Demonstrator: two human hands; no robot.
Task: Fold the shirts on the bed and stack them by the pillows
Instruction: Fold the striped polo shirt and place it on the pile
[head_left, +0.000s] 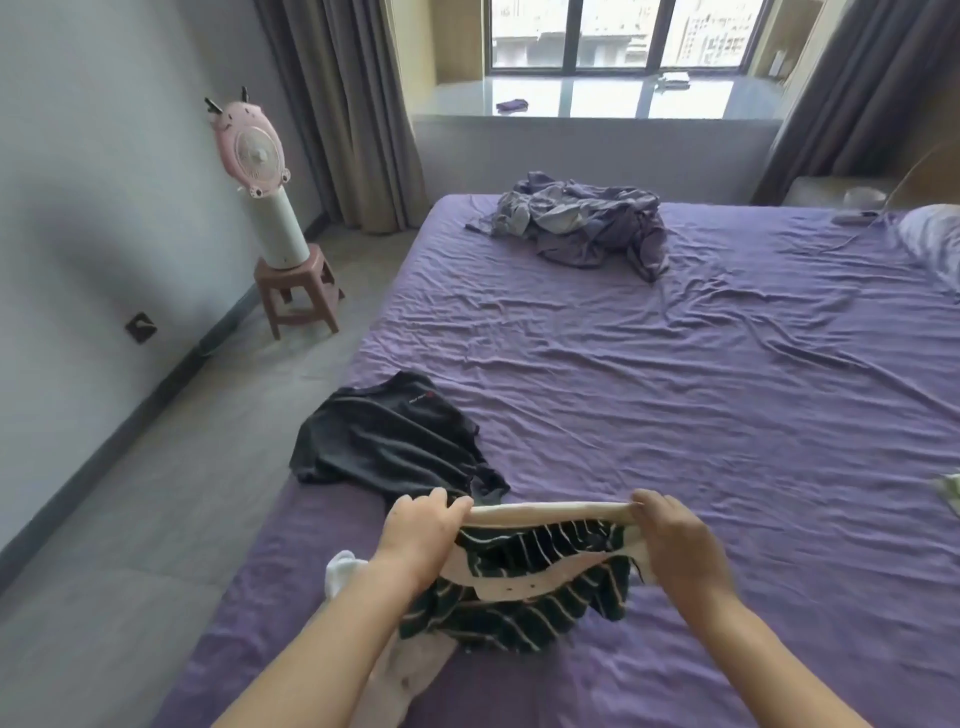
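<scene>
Two hands hold a striped shirt (524, 587) above the bed's (675, 389) near edge, the left hand (423, 535) and right hand (670, 540) each pinching one end of its cream band, which is pulled taut between them while the dark striped cloth hangs bunched below. White cloth (405, 670) lies under the left forearm at the near edge. Just beyond the left hand, a dark shirt (389, 441) sprawls over the bed's left edge, part of it hanging off. Toward the far edge, a heap of grey-purple clothes (582, 223) sits crumpled, well apart from the hands. At the far right corner, a pillow (935, 239) shows partly. Off the bed, a pink fan (257, 150) stands on a stool (298, 291) by the left wall.
</scene>
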